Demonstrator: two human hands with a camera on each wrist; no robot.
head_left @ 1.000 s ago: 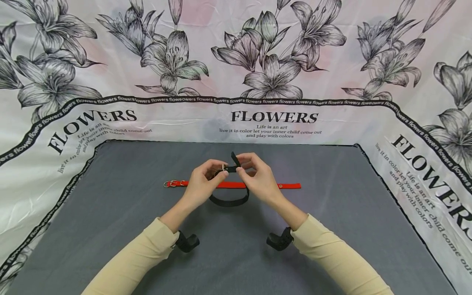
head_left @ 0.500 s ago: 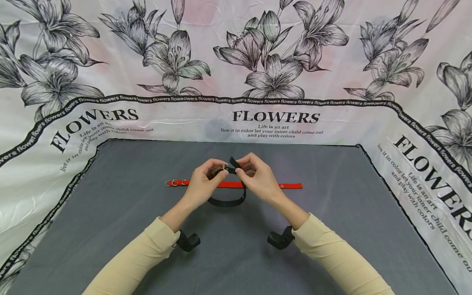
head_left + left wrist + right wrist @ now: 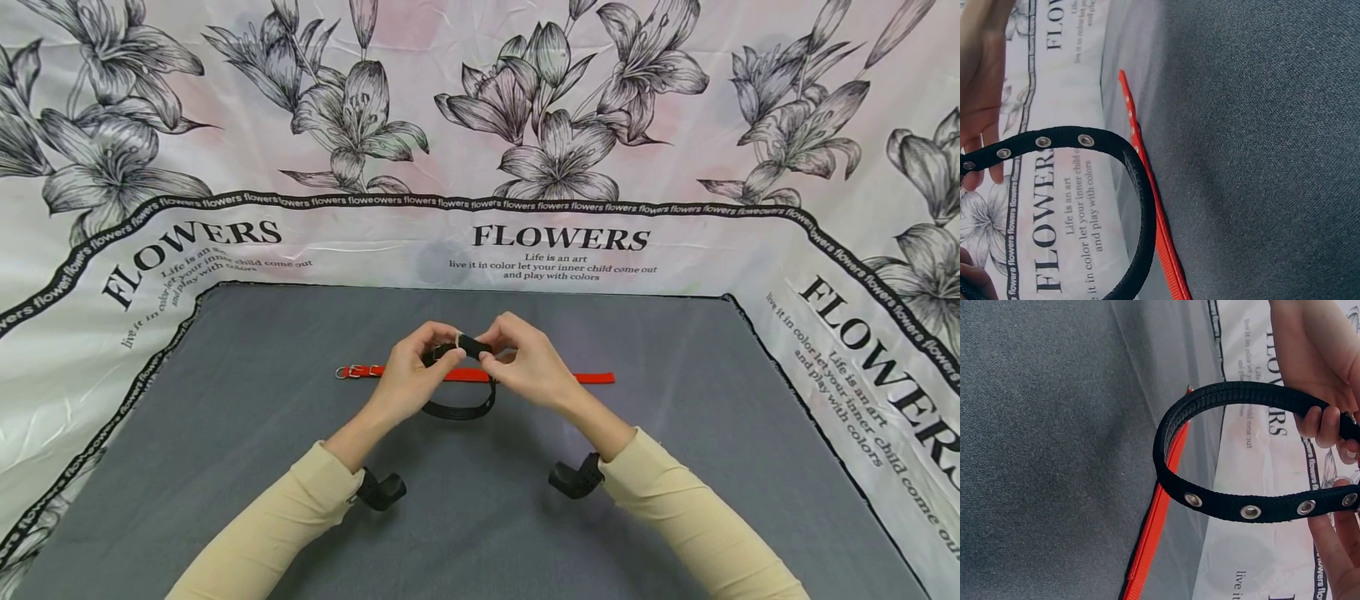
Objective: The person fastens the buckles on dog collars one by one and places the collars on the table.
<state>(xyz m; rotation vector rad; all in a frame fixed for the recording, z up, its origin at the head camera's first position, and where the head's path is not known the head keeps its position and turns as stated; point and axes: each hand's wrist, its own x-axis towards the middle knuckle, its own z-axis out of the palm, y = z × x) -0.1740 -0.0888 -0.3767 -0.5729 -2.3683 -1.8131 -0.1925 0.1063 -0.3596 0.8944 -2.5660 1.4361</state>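
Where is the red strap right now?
In the head view, the red strap lies flat on the grey mat, stretched left to right just behind both hands and the black collar they hold.

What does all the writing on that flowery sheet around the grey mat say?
"FLOWERS", large black letters on the flowered sheet.
"Life is an art / live it in color let your inner child come out / and play with colors", small print under it.
"flowers flowers flowers…", repeated along the black border band.
The black collar and red collar show no writing.
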